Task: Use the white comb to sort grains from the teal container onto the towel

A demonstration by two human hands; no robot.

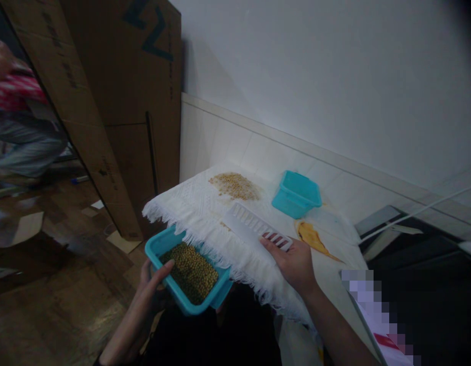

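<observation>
My left hand (153,284) grips the near side of a teal plastic bin (220,295) filled with small yellow-green beans (190,272), held just below the fringed edge of a white cloth (199,213). My right hand (292,262) holds one end of a white slotted plastic scraper (247,223) that lies flat on the cloth. A loose pile of beans (234,185) lies farther back on the cloth. A second teal bin (296,194) sits upside down behind the scraper.
Large cardboard boxes (117,101) lean against the wall at left. A yellow stain (313,238) marks the cloth at right. A white cable (418,211) runs along the right. Another person (18,112) is at far left on the wooden floor (48,284).
</observation>
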